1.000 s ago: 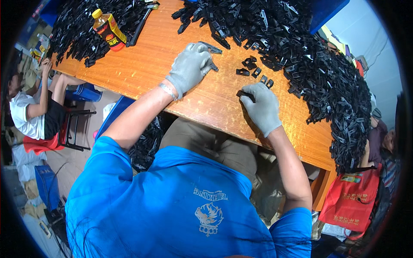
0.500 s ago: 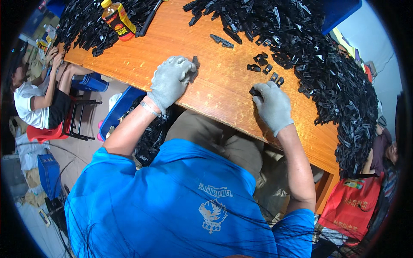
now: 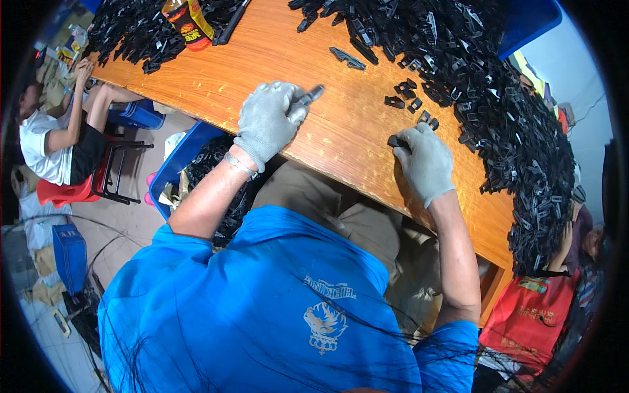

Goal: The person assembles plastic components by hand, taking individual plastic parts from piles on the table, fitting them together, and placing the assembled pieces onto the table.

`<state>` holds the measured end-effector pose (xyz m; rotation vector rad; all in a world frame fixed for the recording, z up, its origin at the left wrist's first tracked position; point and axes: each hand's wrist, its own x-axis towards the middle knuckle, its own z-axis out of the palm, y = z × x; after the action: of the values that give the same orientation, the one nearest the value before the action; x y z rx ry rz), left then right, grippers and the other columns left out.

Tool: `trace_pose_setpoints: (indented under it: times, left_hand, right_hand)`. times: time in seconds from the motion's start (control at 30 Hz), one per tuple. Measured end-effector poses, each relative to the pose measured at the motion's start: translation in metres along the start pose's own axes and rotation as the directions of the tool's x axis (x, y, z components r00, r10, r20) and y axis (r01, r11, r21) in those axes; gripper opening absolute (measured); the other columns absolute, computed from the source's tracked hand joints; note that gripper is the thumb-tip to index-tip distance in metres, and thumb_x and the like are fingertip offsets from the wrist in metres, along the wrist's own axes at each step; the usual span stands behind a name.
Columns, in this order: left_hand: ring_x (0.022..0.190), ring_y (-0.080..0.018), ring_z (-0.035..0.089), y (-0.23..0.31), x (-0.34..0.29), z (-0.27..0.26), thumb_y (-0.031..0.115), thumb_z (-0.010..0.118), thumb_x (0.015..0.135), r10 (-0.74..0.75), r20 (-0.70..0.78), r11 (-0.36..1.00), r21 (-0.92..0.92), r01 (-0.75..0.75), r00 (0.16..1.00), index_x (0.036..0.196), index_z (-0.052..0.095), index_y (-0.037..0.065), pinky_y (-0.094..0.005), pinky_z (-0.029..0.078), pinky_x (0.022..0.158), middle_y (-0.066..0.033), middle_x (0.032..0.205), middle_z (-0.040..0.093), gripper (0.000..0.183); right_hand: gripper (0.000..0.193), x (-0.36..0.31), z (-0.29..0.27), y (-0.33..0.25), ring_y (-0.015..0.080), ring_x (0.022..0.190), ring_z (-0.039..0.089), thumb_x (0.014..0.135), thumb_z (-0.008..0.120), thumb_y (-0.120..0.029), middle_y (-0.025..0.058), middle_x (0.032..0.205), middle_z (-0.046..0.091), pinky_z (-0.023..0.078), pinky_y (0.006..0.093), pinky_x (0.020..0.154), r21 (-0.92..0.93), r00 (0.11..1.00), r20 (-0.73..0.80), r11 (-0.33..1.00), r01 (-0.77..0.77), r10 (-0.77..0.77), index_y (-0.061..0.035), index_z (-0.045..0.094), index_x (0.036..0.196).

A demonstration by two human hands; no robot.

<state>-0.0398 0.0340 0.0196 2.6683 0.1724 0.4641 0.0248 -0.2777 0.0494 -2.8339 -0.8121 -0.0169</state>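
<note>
Both my hands wear thin grey gloves. My left hand (image 3: 270,118) is closed over the near part of the table, and a dark, narrow plastic piece (image 3: 312,95) sticks out past its thumb and fingers. Farther right, my right hand (image 3: 424,160) pinches a small black plastic clip part (image 3: 395,141) at its fingertips, low over the wooden table (image 3: 347,137). Just beyond that hand lie several loose small black clip parts (image 3: 407,87). One longer grey-black clip (image 3: 347,58) rests alone farther off, beside the big heap.
A large heap of black plastic parts (image 3: 485,98) curves along the far and right side. Another heap (image 3: 137,33) lies far left, beside a drink bottle (image 3: 189,25). A blue bin (image 3: 171,167) stands below the table's left edge. A seated person (image 3: 56,134) is at left.
The dark piece in my left hand now points farther out to the right and shows more of its length. My right hand has shifted slightly nearer and to the right, still pinching.
</note>
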Motion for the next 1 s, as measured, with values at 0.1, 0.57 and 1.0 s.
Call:
trace_pose_setpoints:
  times: [0.1,0.57,1.0]
  left_hand:
    - [0.101,-0.0346,0.068,0.004,-0.001,0.008,0.016,0.081,0.09,0.237,0.039,0.967,-0.104,-0.232,0.971,0.11,0.077,0.012,-0.0468,0.054,0.089,-0.0104,0.105,0.074,0.021]
    - [0.101,-0.0329,0.066,0.0,0.007,0.021,0.023,0.08,0.09,0.38,0.05,0.917,-0.149,-0.37,0.923,0.104,0.08,0.011,-0.0448,0.052,0.089,-0.0084,0.1,0.071,0.019]
    - [0.114,-0.0351,0.068,-0.08,-0.001,-0.111,0.012,0.079,0.09,0.287,0.613,0.953,-0.257,-0.158,0.736,0.12,0.077,0.006,-0.0464,0.054,0.103,-0.0119,0.115,0.074,0.031]
  right_hand:
    - [0.015,0.005,0.006,-0.003,0.0334,0.096,0.072,0.091,0.08,-0.024,0.0107,0.104,0.069,0.059,0.0465,0.082,0.145,0.996,-0.071,0.987,0.063,-0.054,-0.0145,0.081,0.104]
    - [0.01,0.042,0.035,-0.044,0.031,0.092,0.073,0.092,0.078,-0.023,0.0087,0.099,0.068,0.059,0.0462,0.077,0.269,0.966,-0.177,0.935,0.23,-0.187,-0.0152,0.079,0.099]
    - [0.013,0.04,0.03,-0.027,0.0332,0.101,0.072,0.096,0.073,-0.022,0.0121,0.112,0.07,0.059,0.0479,0.085,0.26,0.944,-0.239,0.922,0.286,-0.226,-0.0159,0.077,0.107]
